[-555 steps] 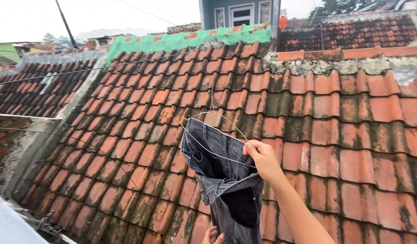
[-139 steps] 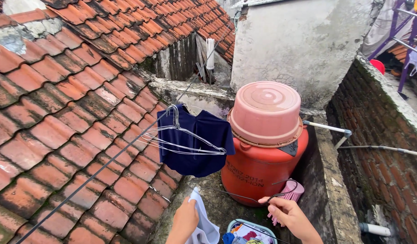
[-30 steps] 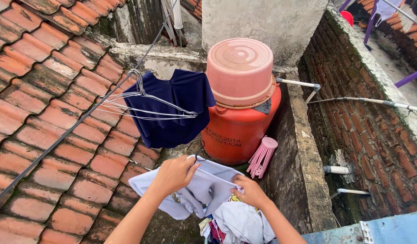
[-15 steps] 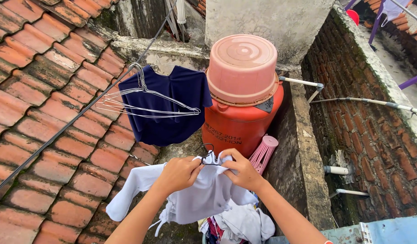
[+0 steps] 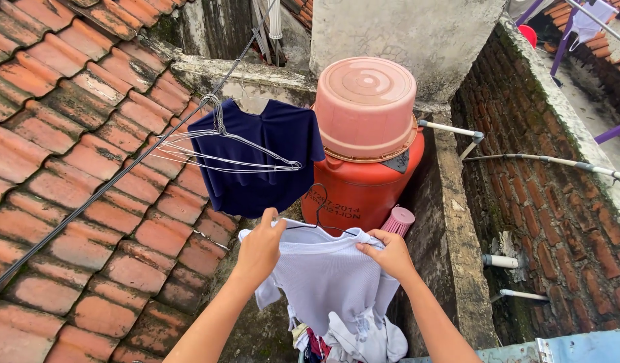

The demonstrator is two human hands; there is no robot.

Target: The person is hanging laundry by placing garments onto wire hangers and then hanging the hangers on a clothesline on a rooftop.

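The dark wire hanger (image 5: 318, 214) is mostly buried inside the white shirt (image 5: 326, 272) — only its hook and a bit of each arm show. The left hand (image 5: 261, 246) pinches one shoulder of the shirt, the right hand (image 5: 389, 254) the other, hands apart, cloth spread between them above a pile of laundry (image 5: 353, 339) cut off by the bottom edge. One navy shirt (image 5: 259, 161) hangs on the line (image 5: 121, 183), with several bare wire hangers (image 5: 219, 144) — count unclear. One orange drum (image 5: 363, 185) stands behind, capped by one pink basin (image 5: 365, 104).
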